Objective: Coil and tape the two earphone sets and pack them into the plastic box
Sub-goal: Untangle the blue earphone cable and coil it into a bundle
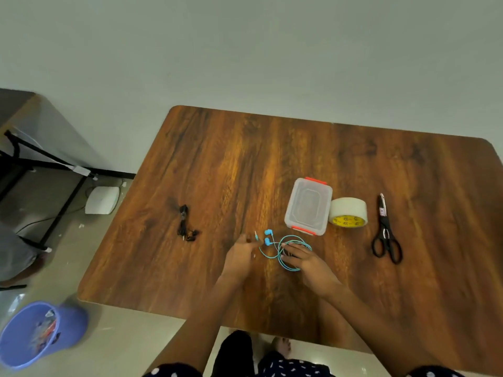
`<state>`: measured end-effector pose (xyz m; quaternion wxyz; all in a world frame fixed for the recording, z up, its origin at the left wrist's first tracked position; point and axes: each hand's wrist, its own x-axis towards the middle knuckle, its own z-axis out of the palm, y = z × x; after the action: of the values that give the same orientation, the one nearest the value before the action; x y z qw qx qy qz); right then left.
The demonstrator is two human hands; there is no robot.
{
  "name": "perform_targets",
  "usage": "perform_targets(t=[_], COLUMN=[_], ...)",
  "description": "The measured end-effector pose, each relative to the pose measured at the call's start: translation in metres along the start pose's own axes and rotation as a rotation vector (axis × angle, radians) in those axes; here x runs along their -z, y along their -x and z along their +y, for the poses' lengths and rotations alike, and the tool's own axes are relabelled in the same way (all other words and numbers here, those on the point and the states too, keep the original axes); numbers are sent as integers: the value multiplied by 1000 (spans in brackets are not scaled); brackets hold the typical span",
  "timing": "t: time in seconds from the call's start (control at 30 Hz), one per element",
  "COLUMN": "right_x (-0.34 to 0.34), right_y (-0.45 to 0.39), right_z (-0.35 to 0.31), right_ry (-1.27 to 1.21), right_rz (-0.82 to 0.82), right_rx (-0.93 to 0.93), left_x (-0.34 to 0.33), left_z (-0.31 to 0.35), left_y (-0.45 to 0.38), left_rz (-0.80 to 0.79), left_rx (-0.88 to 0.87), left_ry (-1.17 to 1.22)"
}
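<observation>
I am coiling the blue earphones (283, 250) on the wooden table (299, 159), and I judge the task is only at its beginning. My right hand (307, 261) has the cable loops wound around its fingers, which are fairly straight, so the coil is held on them. My left hand (241, 254) pinches the cable near the plug end and guides it; the two blue earbuds lie on the table between my hands. This coil looks not finished, because a free piece of cable remains. The black earphones (186, 224) lie well apart on the left, in a loose bundle, with no tape that I can see. The plastic box (309, 206) stands just behind my hands with its lid closed, and I cannot see anything inside. The tape roll (348, 212) touches its right side, and the scissors (386, 232) lie farther right, both untouched. Taping, the second set and packing are left.
</observation>
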<state>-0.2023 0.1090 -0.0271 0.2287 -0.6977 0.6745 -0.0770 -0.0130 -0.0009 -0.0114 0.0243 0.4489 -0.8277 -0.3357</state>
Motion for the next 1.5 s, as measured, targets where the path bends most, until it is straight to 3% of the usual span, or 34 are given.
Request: perform_targets(t=[0.17, 0.33, 0.43, 0.53, 0.63, 0.8, 0.93, 1.13, 1.37, 1.5], right_x=[9, 21, 35, 58, 80, 107, 121, 141, 148, 148], right_y=[7, -3, -14, -19, -16, -12, -10, 10, 13, 9], right_z=[-10, -39, -61, -73, -73, -83, -93, -70, -70, -75], right_ry=[-46, -163, -280, -415, -539, -659, -665, -630, -533, -487], right_rz=[111, 241, 306, 439, 464, 452, 423, 386, 441, 479], right_rx=[-113, -160, -176, -142, -153, -55, -5, -146, -167, -178], left_x=[-5, 14, 37, 61, 83, 103, 114, 145, 135, 130], left_z=[-1, 16, 31, 45, 48, 49, 54, 26, 14, 14], left_y=[-13, -20, -10, 4, 12, 21, 24, 27, 28, 25], left_rz=[-3, 31, 89, 101, 23, -12, 18, 128, 142, 189], left_rx=[-78, -271, -406, -306, -153, -189, -218, -230, -245, -276], left_ry=[-213, -221, 22, 385, 699, 848, 819, 801, 785, 519])
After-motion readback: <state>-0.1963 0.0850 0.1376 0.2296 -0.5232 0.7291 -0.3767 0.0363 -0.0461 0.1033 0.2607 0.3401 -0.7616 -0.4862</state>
